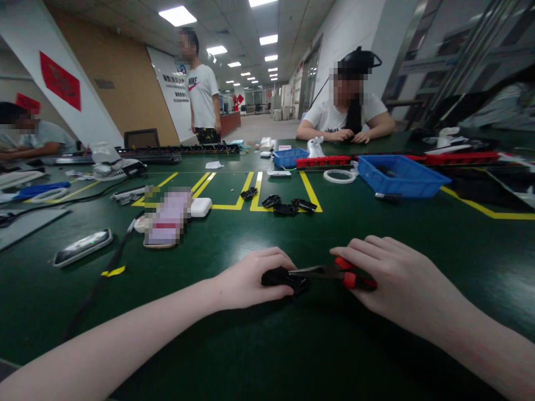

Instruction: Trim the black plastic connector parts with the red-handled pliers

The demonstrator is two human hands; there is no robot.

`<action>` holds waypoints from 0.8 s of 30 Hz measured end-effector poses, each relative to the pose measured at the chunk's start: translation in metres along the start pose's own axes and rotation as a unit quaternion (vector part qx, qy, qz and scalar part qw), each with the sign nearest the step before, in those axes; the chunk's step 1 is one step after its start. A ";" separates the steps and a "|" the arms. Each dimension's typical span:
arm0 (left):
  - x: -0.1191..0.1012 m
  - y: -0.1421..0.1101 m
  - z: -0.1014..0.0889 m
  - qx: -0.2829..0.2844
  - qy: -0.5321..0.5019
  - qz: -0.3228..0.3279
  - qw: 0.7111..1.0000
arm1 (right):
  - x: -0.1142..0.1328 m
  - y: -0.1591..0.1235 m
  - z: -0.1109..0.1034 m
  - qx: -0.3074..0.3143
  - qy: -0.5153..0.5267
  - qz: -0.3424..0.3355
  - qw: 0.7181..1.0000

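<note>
My left hand (257, 278) is closed around a small black plastic part (295, 283) on the green table, its thumb and fingers on either side. From the right, my right hand (388, 275) grips the red handles of a pair of long-nose pliers (321, 272). The pliers' thin jaws reach the top of the black part; whether they pinch a piece of it I cannot tell. Farther up the table lie several similar black parts (285, 209) within and beside yellow tape marks.
A phone (167, 217) and a white case (201, 207) lie left of centre, near a dark cable (112, 262) and a white-edged device (83, 247). Blue bins (401, 186) and red strips (324, 162) stand farther back. One person sits opposite; another stands behind.
</note>
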State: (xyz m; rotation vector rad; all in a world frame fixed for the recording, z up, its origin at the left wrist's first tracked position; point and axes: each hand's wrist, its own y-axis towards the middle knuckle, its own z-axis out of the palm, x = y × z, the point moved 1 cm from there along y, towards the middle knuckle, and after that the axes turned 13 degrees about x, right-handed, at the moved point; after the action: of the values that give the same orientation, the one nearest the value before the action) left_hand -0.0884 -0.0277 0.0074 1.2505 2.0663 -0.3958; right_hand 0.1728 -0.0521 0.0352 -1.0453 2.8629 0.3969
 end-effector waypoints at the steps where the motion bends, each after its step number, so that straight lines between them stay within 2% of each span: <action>1: 0.000 0.000 0.000 -0.002 0.003 -0.005 1.000 | 0.000 0.000 -0.001 0.000 -0.010 -0.001 1.000; 9: 0.001 0.000 0.001 -0.007 0.028 -0.025 0.999 | 0.005 -0.002 -0.003 -0.008 -0.105 -0.023 0.994; 24: -0.006 0.001 0.001 0.064 0.092 -0.061 0.992 | -0.003 -0.002 -0.017 -0.046 -0.255 -0.090 0.962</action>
State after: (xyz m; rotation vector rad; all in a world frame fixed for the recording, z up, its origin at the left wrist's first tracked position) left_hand -0.0852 -0.0320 0.0106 1.2787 2.3130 -0.4919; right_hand 0.1767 -0.0565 0.0518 -1.0230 2.2957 0.6754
